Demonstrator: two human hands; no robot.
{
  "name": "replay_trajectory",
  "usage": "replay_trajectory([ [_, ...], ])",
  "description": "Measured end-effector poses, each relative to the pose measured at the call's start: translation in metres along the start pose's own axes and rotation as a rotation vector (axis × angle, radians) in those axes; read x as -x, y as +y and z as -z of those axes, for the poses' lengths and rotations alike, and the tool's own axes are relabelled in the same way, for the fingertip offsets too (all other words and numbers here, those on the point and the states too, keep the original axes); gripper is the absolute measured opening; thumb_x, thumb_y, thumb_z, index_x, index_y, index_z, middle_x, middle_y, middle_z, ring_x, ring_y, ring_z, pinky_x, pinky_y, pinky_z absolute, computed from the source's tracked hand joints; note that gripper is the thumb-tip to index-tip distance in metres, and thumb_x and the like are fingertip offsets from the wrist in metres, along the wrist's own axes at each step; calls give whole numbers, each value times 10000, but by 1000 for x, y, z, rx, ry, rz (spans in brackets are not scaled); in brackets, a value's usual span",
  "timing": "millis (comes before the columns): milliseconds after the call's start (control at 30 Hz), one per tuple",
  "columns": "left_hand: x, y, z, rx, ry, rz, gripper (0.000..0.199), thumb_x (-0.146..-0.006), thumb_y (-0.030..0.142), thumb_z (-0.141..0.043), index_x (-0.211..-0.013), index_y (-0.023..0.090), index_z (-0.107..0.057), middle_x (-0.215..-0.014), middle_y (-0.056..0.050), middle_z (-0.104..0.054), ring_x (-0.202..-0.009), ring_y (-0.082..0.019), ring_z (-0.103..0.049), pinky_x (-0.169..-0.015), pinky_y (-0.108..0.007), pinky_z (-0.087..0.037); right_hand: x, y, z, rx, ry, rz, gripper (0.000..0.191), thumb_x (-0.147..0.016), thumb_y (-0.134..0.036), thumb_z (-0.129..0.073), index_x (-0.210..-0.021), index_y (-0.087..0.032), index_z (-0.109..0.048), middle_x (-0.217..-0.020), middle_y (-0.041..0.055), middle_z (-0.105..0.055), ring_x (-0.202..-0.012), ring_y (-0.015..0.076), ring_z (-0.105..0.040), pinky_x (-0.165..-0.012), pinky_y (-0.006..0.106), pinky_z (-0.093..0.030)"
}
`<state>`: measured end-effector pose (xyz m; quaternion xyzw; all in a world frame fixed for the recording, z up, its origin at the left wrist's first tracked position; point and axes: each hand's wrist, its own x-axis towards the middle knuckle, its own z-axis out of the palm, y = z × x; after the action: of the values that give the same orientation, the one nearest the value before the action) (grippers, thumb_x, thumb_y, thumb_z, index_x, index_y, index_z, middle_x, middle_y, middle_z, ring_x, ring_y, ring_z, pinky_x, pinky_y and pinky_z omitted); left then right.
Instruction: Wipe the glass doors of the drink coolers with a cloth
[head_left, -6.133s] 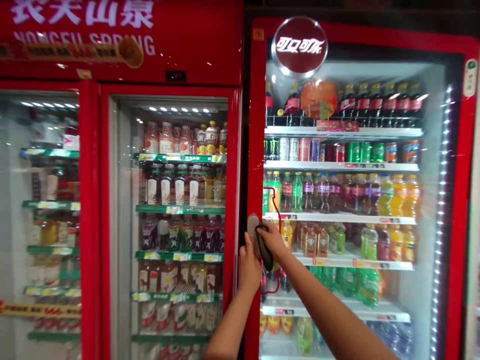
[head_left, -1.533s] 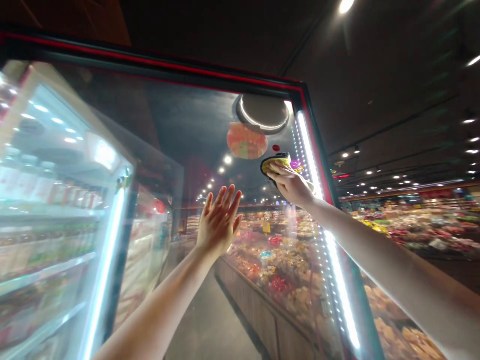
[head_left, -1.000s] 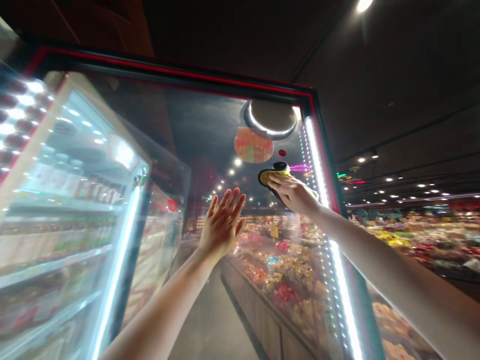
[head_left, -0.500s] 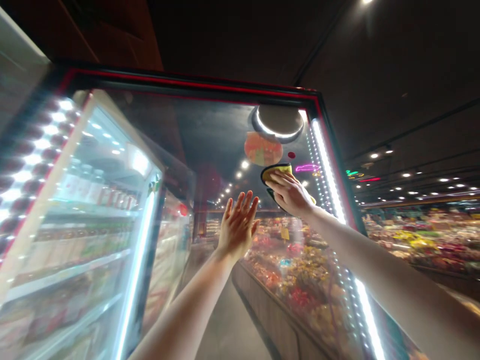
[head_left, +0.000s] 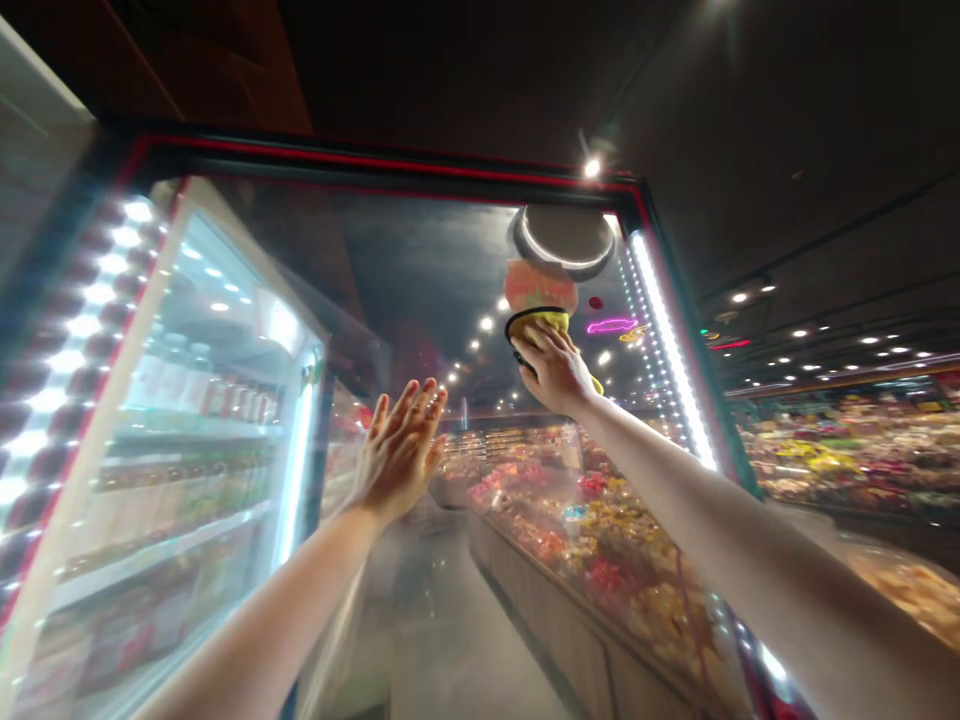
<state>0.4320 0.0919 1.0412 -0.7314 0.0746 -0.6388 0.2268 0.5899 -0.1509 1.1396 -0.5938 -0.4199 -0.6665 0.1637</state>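
Observation:
A yellow cloth with a black edge lies against a large glass door. Over it presses my right hand, fingers bent on the fabric, so part of the cloth is hidden. Left of it, my left hand is raised with its fingers apart and nothing in it. Whether its fingertips touch the glass I cannot tell. A round orange sticker shows just above the cloth, and a round silver-rimmed disc shows near the upper right corner of the pane.
A dark frame with a red line borders the glass. Bright LED strips run along its sides. On the left appear lit shelves with bottles. Colourful goods in a long display show through or in the glass.
My right hand and the cloth have shifted left, closer under the orange sticker. My left hand has moved farther left and stays open.

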Motion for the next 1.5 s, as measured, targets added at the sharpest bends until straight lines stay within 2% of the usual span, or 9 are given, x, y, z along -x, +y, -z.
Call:
replay_trajectory([
  [100, 2, -18, 5, 6, 36, 42, 655, -1030, 334, -365, -1631, 307, -107, -1655, -39, -307, -1549, -271, -234, -1265, -601, -188, 31, 34, 16, 45, -10, 56, 453, -939, -270, -516, -1380, -264, -616, -1496, 54, -549, -1462, 282, -398, -1223, 526, -334],
  [300, 10, -36, 3, -34, 96, 64, 658, -1027, 361, -366, -1632, 308, -113, -1654, -28, -310, -1552, -277, -222, -1271, -589, -175, 24, 113, 25, 95, 295, -508, 387, -902, -245, -480, -1219, -174, -691, -1313, 201, -649, -1291, 369, -544, -1046, 614, -467],
  [467, 13, -35, 2, -63, 82, 57, 679, -1029, 353, -370, -1636, 285, -72, -1665, -32, -265, -1559, -272, -193, -1273, -566, -178, -23, 47, -4, 57, 220, -366, 455, -880, -219, -507, -1309, -217, -658, -1413, 117, -607, -1374, 338, -471, -1129, 584, -419],
  [667, 14, -35, 0, -70, 44, 69, 663, -1040, 374, -354, -1636, 254, -88, -1673, -52, -244, -1564, -277, -172, -1267, -559, -192, 10, -2, 6, 19, -92, 188, 465, -965, -235, -459, -1408, -283, -596, -1520, 18, -529, -1475, 251, -378, -1228, 495, -338],
  [933, 17, -34, -3, -84, 39, 65, 671, -1046, 376, -355, -1636, 251, -62, -1667, -60, -267, -1559, -286, -191, -1257, -561, -217, -31, 19, 0, 118, 157, -464, 486, -930, -182, -398, -1362, -164, -620, -1416, 168, -584, -1381, 394, -441, -1094, 632, -411],
  [1100, 18, -33, -2, -72, 38, 71, 688, -1043, 378, -376, -1636, 258, -50, -1675, -57, -252, -1559, -286, -195, -1261, -554, -217, -37, -48, -13, 22, -55, 8, 484, -963, -240, -453, -1431, -247, -575, -1545, 64, -498, -1483, 301, -352, -1201, 544, -348],
  [1200, 20, -32, -3, -54, 46, 65, 703, -1039, 364, -396, -1636, 256, -41, -1673, -54, -257, -1562, -280, -187, -1267, -545, -209, -5, -43, 3, -8, -178, 270, 460, -981, -274, -451, -1420, -279, -589, -1541, 33, -510, -1493, 253, -351, -1227, 495, -331],
  [1367, 24, -31, -6, -53, 75, 59, 716, -1039, 341, -400, -1635, 238, -18, -1672, -70, -261, -1560, -281, -202, -1266, -541, -207, -1, 5, 17, 91, 26, -252, 465, -937, -233, -436, -1353, -233, -644, -1468, 78, -580, -1405, 284, -454, -1187, 493, -383],
  [1500, 26, -30, -7, -58, 92, 55, 741, -1036, 330, -415, -1632, 242, 16, -1665, -70, -284, -1559, -276, -210, -1261, -545, -213, -45, -22, -8, 112, 99, -388, 508, -919, -202, -420, -1394, -204, -602, -1480, 105, -562, -1412, 344, -421, -1138, 573, -399],
])
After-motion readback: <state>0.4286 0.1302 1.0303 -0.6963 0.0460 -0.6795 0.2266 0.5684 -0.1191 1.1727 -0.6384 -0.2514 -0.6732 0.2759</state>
